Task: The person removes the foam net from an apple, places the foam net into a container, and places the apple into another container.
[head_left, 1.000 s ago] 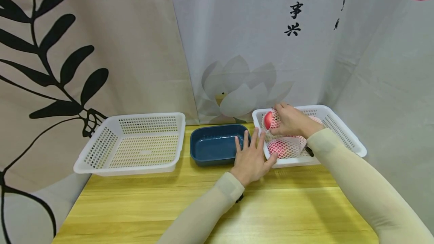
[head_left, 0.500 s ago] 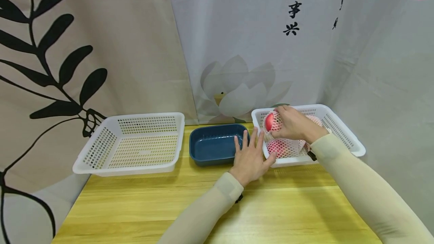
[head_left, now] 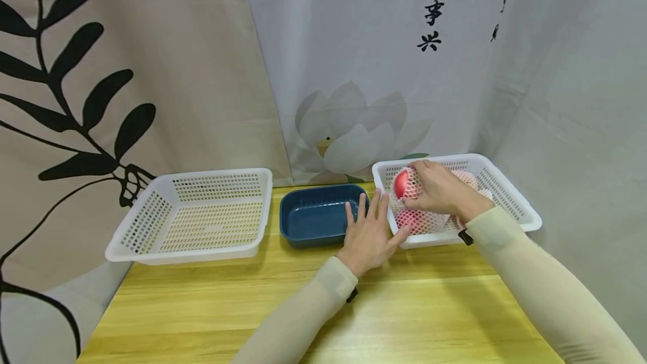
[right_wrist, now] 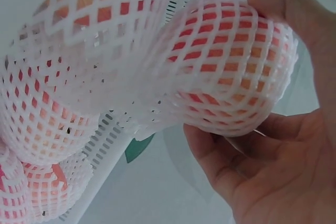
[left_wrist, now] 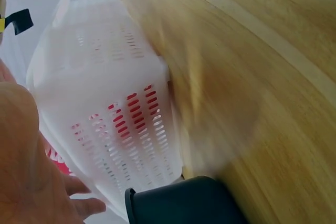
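In the head view my right hand (head_left: 449,190) reaches into the white plastic basket (head_left: 520,215) on the right and grips a red fruit (head_left: 401,184) in a white foam net. The right wrist view shows thumb and fingers curled round this netted fruit, red with yellowish patches. Several more netted fruits (head_left: 411,221) lie in the same basket, partly hidden by the hand. My left hand (head_left: 367,242) has its fingers spread between the basket's near-left corner and the dark blue dish (head_left: 313,221). Its fingers overlap the dish's right end; contact there cannot be told.
A second white basket (head_left: 217,173), with nothing seen inside, stands left of the dish. All three containers sit along the back of the wooden table (head_left: 404,319), before a printed cloth backdrop (head_left: 349,32).
The head view has shifted slightly. My right hand keeps its grip on the netted fruit, which stays over the basket. The left hand has hardly moved.
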Action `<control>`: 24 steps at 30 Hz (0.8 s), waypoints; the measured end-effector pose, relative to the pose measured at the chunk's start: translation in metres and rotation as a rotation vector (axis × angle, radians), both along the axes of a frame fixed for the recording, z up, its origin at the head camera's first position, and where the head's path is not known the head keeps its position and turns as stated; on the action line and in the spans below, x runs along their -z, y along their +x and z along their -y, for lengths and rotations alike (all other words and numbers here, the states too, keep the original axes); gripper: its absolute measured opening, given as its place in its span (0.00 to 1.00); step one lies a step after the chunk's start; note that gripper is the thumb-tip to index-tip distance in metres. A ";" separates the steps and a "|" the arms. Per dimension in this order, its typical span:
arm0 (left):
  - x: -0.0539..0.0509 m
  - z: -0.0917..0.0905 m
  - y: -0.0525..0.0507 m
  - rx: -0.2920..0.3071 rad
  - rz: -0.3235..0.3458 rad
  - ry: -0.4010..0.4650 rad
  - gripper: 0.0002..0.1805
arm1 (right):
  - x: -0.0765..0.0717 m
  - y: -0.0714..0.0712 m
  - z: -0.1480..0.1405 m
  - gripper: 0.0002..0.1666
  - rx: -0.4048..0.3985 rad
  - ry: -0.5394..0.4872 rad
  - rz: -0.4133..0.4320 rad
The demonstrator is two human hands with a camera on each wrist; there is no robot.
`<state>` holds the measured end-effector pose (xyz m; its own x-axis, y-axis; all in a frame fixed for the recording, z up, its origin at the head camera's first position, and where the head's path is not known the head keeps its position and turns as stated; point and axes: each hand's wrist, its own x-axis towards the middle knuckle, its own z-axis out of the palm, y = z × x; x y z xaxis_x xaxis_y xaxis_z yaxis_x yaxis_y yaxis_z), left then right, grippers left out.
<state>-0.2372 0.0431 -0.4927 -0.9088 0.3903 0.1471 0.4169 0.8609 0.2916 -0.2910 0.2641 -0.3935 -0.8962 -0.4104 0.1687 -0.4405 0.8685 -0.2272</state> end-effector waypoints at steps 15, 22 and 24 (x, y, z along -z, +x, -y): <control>-0.011 0.015 0.008 0.019 -0.037 -0.004 0.54 | 0.001 0.011 0.001 0.59 -0.004 -0.022 -0.017; -0.015 0.025 0.013 0.021 -0.054 0.007 0.53 | -0.002 0.017 0.005 0.59 -0.010 -0.019 -0.028; -0.015 0.028 0.013 0.021 -0.050 0.012 0.53 | -0.003 0.018 0.007 0.58 -0.011 -0.030 -0.028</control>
<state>-0.2239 0.0150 -0.4777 -0.8919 0.4070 0.1975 0.4492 0.8483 0.2803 -0.2727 0.2573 -0.3907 -0.8865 -0.4146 0.2057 -0.4564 0.8567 -0.2404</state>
